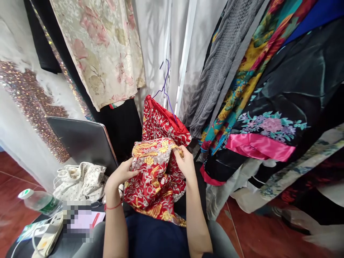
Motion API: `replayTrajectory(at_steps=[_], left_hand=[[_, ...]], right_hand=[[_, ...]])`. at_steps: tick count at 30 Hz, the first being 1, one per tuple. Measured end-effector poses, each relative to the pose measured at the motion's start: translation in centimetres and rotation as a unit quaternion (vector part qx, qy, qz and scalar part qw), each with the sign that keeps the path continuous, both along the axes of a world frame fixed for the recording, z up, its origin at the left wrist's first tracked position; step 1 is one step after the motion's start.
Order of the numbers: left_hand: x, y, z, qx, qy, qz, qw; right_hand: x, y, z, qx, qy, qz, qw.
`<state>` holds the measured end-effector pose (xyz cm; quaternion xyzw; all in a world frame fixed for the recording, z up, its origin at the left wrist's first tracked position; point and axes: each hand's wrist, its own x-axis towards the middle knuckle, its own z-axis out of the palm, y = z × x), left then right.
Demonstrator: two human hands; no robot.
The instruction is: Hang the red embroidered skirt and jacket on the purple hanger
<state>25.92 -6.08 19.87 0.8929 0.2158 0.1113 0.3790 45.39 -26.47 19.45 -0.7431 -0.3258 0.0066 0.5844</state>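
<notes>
Left hand point(121, 175), right hand point(186, 162): fingers of both clamped on red-gold embroidered garment point(153, 179). Purple hanger point(164, 88) beyond, red patterned cloth point(156, 120) below hook.

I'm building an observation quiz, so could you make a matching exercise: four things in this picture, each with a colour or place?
1. Hanger
2. Gold-embroidered cloth
3. Knitted garment
4. Bottle

A. Grey
B. At the picture's lower left
C. Purple
D. Between the left hand and the right hand

Pairs: 1-C, 2-D, 3-A, 4-B
</notes>
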Motion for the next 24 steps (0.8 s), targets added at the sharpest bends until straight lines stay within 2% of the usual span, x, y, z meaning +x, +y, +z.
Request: replayTrajectory(at_steps=[2,4,8,12,14,16,18,20,22,24], left_hand=[[1.1,0.3,-0.4,0.001,0.006,-0.037,0.999],[2.0,0.2,0.4,0.029,-0.007,-0.047,0.998],[3.3,-1.0,4.2,0.14,-0.036,-0.003,0.989],[4.0,-2.1,8.0,0.235,-0.026,-0.013,0.971],[4.0,-1.8,9.2,0.275,-0.009,-0.01,0.961],[3.7,-1.1,10.1,0.301,-0.019,0.007,0.954],[3.3,-0.2,10.9,0.31,-0.057,0.025,0.949],[3.0,0.3,11.9,0.31,-0.105,0.023,0.945],[2.8,0.1,13.3,0.303,-0.154,-0.027,0.94],[2.8,-0.7,14.9,0.277,-0.18,-0.118,0.936]], right_hand=[[0.3,0.4,-0.5,0.004,0.014,-0.028,1.0],[1.2,0.7,-1.2,0.007,0.035,-0.056,0.998],[3.5,1.3,-2.6,0.021,0.069,-0.1,0.992],[4.7,1.0,-2.9,0.025,0.072,-0.083,0.994],[4.5,0.1,-2.4,0.019,0.075,-0.047,0.996],[3.7,-1.2,-1.5,0.022,0.077,0.018,0.997],[2.6,-2.7,-0.4,0.037,0.081,0.131,0.987],[1.3,-4.2,0.8,0.054,0.072,0.257,0.962],[0.2,-5.1,2.0,0.067,0.025,0.336,0.939],[-0.6,-5.5,2.9,0.09,-0.047,0.35,0.931]])
